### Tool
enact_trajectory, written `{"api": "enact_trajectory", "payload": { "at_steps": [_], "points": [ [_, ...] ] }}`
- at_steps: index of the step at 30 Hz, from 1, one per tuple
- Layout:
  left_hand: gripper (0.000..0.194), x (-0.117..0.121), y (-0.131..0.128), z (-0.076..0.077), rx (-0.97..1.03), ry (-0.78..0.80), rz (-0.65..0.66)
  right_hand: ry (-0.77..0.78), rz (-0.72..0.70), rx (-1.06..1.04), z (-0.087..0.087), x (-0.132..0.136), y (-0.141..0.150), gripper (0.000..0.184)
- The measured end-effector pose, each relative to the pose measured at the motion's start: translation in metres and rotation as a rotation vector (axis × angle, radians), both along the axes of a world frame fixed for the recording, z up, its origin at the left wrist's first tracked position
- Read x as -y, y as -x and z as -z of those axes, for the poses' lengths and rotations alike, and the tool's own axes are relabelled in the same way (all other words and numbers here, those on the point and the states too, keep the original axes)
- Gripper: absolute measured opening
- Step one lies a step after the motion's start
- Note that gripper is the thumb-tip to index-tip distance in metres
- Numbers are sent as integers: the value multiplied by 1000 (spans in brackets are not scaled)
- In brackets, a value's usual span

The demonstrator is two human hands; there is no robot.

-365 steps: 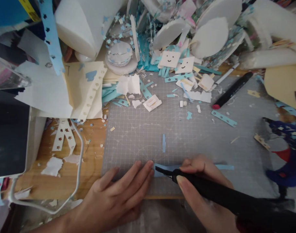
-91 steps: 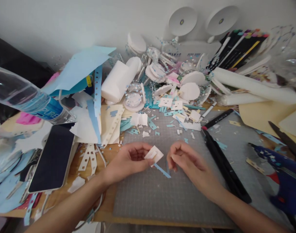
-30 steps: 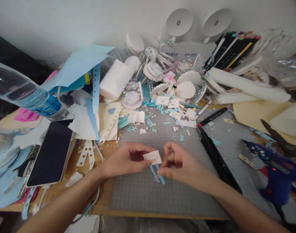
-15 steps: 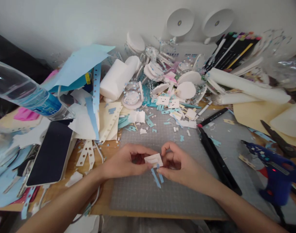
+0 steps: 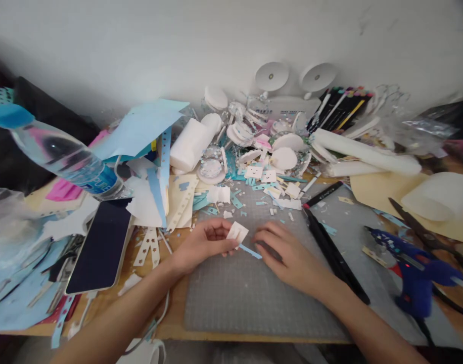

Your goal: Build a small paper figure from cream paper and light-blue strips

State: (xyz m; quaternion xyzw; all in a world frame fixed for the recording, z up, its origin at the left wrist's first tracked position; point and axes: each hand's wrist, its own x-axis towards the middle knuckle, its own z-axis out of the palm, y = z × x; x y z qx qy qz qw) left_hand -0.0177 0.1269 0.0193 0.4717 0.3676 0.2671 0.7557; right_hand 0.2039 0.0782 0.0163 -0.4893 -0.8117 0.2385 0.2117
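My left hand (image 5: 204, 243) pinches a small white paper card (image 5: 237, 232), thumb in front and fingers behind. The card is tilted, with a faint raised mark on its face. From its lower edge a narrow blue paper strip (image 5: 251, 251) slants down to the right. Just right of that strip is my right hand (image 5: 282, 250), low over the grey cutting mat (image 5: 231, 303); its fingers and thumb are apart and nothing shows between them. Farther back lie two white cards with drawn smiling faces (image 5: 254, 172).
A blue glue gun (image 5: 409, 268) with a lit red light and dark scissors (image 5: 424, 232) lie at right. Black tweezers or a pen-like tool (image 5: 333, 255) lies beside my right hand. At left are a phone (image 5: 100, 245) and a leaning water bottle (image 5: 72, 159). Paper scraps litter the back.
My right hand has let go of the card and moved slightly right, its fingers opening. The card has turned in my left hand. The head view has tilted up and shifted.
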Motion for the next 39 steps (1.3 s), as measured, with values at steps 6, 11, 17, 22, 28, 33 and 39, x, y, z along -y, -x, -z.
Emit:
{"api": "enact_trajectory", "payload": {
  "at_steps": [6, 11, 17, 22, 28, 33, 39],
  "points": [
    [27, 1, 0, 1, 37, -3, -3, -179, 194, -153, -14, 19, 3, 13],
    [28, 4, -1, 1, 82, 19, 41, 40, 288, -318, -19, 36, 26, 14],
    [36, 10, 0, -1, 164, 56, 143, 231, 321, -433, -15, 45, 41, 26],
    [58, 11, 3, -3, 282, 91, 259, 375, 353, -570, -20, 51, 40, 30],
    [41, 11, 3, -2, 308, 101, 341, 438, 349, -726, -23, 54, 34, 32],
    [46, 10, 3, 1, 300, 73, 295, 425, 387, -771, -18, 56, 32, 30],
    [49, 9, 4, 2, 293, 60, 292, 478, 385, -823, -11, 59, 36, 33]
  ]
}}
